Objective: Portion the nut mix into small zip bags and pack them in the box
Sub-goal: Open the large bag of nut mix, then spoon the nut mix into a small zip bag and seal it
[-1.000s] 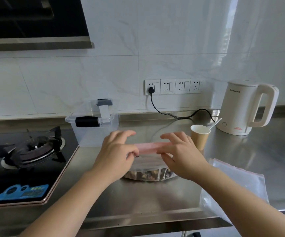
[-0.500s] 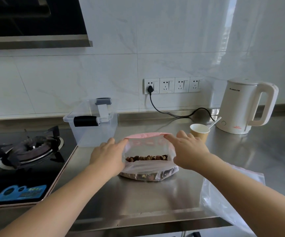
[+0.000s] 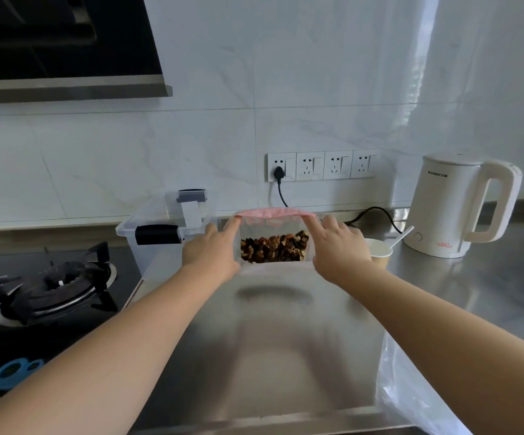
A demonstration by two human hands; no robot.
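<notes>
Left to right: I see a gas burner (image 3: 54,285) at far left, then the clear storage box (image 3: 166,235) beside it on the steel counter (image 3: 285,356). Left hand (image 3: 212,252) pinches the left top corner of the zip bag (image 3: 273,238), right hand (image 3: 337,246) pinches the right corner. Bag is held up off the counter, just right of the box, nut mix (image 3: 274,248) settled at its bottom. Paper cup (image 3: 380,252) with a spoon, then the white kettle (image 3: 455,205). 1 empty clear bag (image 3: 411,390) under my right forearm.

bare steel counter (image 3: 285,340) ahead, box (image 3: 160,240) left, cup (image 3: 380,252) right
</notes>
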